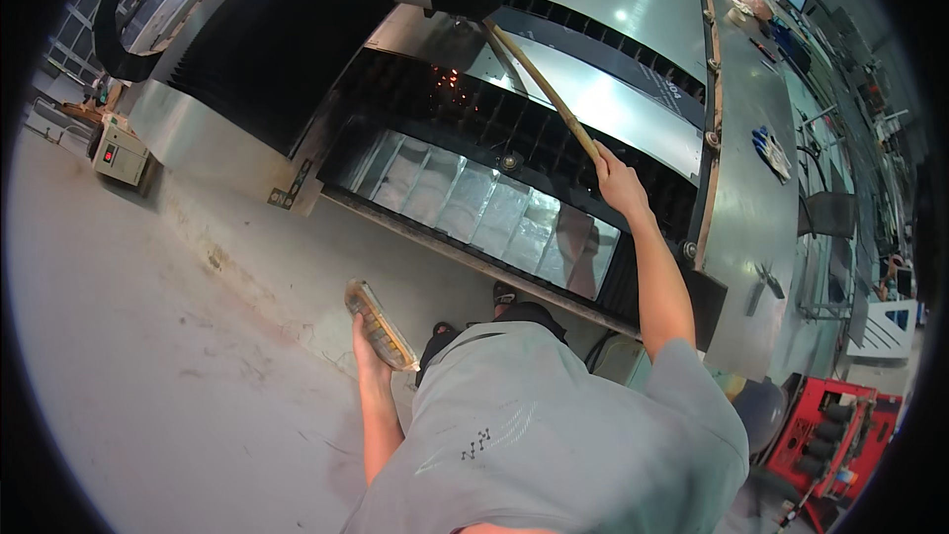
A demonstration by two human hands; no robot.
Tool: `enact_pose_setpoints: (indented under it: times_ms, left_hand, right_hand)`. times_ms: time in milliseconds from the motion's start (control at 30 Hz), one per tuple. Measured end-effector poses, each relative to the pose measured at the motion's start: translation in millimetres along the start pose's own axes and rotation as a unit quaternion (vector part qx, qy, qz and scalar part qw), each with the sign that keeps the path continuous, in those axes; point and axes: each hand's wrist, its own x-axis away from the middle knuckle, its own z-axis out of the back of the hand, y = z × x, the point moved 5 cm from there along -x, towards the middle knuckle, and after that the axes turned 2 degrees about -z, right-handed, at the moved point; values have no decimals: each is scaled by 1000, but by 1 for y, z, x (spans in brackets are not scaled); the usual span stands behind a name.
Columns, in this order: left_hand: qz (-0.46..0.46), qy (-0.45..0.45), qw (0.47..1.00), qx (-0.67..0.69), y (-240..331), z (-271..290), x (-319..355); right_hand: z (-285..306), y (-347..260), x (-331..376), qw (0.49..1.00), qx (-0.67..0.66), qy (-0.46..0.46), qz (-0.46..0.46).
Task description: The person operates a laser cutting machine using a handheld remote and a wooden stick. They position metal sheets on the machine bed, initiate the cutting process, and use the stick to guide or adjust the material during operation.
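Observation:
My right hand (618, 178) is stretched forward and grips the near end of a long wooden stick (539, 84). The stick reaches up and away over the dark slatted bed (465, 114) of a big metal machine, toward its black head. My left hand (368, 346) hangs low beside my body and holds a flat brush (378, 324) with a pale back and yellowish bristles. Shiny metal trays (465, 203) show under the bed, just below the stick.
The machine's steel side panel (756, 227) runs along the right with blue-white gloves (773, 150) and tools on it. A red tool trolley (835, 430) stands at lower right, a small beige box (121, 150) at left, on the concrete floor (148, 336).

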Motion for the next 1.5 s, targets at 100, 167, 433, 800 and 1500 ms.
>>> enact_pose_setpoints:
  times_ms: [100, 167, 433, 800, 1500]
  left_hand:
    - [-1, 10, 1000, 5, -6, -16, 5]
    - [3, 12, 1000, 1, -10, -25, 7]
    - [-2, -14, 999, -47, -15, -56, 7]
    - [21, -18, 999, -23, -32, -78, 8]
    - [16, -18, 999, -22, -7, -79, -16]
  right_hand:
    - [1, 6, -5, 1000, 21, -13, 6]
    - [1, 12, -6, 999, 35, -19, 6]
    - [12, 25, -20, 996, 80, -36, 32]
    - [4, 40, -29, 995, 73, -33, 52]
    - [-24, -4, 10, 999, 2, -39, -17]
